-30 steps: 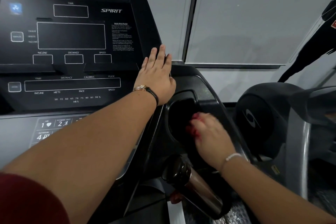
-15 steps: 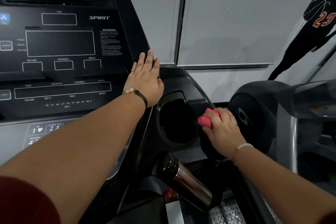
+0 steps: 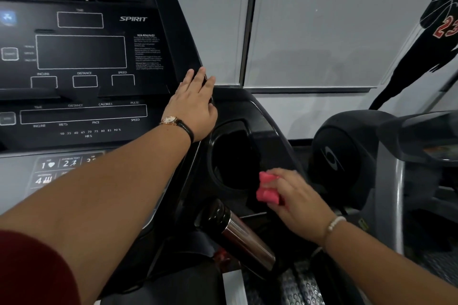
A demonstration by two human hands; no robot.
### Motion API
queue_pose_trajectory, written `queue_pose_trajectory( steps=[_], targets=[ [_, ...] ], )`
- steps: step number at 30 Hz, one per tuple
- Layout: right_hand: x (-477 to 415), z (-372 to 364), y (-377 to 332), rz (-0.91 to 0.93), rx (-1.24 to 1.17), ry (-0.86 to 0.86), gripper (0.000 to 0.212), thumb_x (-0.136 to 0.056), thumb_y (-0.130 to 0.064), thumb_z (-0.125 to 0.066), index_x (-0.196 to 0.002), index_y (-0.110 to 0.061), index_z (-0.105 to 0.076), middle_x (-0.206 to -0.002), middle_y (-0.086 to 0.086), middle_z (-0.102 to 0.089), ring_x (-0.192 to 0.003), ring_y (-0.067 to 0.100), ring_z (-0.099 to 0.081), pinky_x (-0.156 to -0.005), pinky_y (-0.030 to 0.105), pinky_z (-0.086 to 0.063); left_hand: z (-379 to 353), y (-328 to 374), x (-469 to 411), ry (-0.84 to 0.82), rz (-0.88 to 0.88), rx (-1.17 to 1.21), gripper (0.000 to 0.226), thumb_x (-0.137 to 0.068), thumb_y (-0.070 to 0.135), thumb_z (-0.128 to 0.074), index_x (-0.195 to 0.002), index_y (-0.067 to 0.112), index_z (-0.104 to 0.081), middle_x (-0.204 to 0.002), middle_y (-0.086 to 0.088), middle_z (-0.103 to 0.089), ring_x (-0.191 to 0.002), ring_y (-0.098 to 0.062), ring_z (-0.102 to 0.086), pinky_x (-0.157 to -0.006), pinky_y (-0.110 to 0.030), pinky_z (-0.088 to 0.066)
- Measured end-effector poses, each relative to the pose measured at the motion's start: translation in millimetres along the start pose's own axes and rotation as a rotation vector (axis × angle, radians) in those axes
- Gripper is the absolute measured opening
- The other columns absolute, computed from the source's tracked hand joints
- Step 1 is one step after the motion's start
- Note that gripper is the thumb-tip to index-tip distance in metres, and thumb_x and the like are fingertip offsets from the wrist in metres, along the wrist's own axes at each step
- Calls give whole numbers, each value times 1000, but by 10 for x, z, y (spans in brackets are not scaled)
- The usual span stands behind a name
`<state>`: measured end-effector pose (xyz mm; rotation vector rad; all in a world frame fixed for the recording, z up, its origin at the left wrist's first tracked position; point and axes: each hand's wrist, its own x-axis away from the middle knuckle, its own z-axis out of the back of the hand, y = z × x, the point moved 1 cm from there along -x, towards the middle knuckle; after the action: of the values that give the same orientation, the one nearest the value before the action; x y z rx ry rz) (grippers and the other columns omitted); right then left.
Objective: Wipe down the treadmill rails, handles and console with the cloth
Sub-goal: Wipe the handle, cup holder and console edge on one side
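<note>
Right side of the console (image 3: pixel 81 52) is wiped with the cloth (image 3: pixel 267 192).
Cloth is clamped in the fingers of the right hand (image 3: pixel 297 205); the left hand (image 3: pixel 193 109) is laid flat, fingers together; much is judged undone.

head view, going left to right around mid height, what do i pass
black console display panel → left hand → round black cup holder → folded pink cloth → right hand → dark grey rounded machine housing → black basketball-player wall silhouette
</note>
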<state>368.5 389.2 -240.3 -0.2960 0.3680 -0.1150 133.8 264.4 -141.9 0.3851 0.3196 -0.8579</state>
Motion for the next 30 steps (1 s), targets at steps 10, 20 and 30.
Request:
queue_pose_trajectory(
  steps=[10,20,30],
  targets=[
    [-639,106,-200,-378,-86,36,29,-73,-37,-66,-74,-36,-38,-108,-10,-47,-105,22,-42,-92,37,-36,29,57,-34,-42,3,-47,57,-95,21,-36,-148,20,-17,-157,-6,-12,-145,-23,-4,-117,-37,-12],
    [-1342,527,-606,-281,-634,-18,36,-81,9,-58,-63,-18,-42,-55,-4,-46,-38,-2,-44,-38,12,-34,598,-420,-75,91,-24,-11,42,-91,21,-43,-132,20,-48,-134,-3,-47,-122,-25,-44,-106,-40,-33],
    [-1700,-265,-1007,-66,89,-117,68,-80,-61,-16,-145,-40,-22,-158,3,0,-142,33,16,-114,44,12,427,-953,534,84,-36,-62,54,-87,29,-48,-140,23,-37,-150,1,-29,-141,-19,-19,-115,-41,1]
  ],
)
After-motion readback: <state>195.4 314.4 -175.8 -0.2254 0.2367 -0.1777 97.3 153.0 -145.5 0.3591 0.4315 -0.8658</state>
